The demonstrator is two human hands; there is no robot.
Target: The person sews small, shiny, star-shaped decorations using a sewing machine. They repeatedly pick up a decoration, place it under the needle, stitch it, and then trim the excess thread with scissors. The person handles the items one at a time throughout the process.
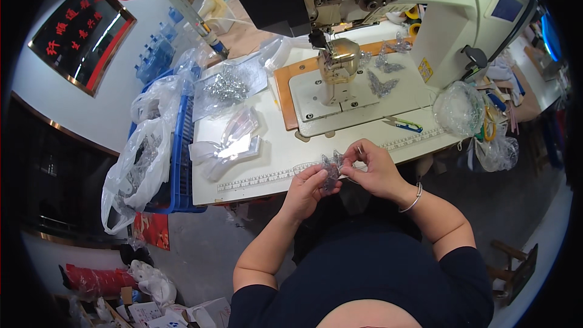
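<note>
Your left hand [311,187] and right hand [371,170] meet just in front of the white table [273,164], at its near edge, fingers pinched together on a small glittery silver piece [331,170]. Both forearms rise from your lap, elbows bent, wrists angled inward; a bangle [413,199] circles the right wrist.

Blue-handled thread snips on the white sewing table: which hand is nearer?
Right. The right hand sits just below-left of the blue-handled thread snips; the left hand is farther left, both pinching a small glittery piece.
</note>
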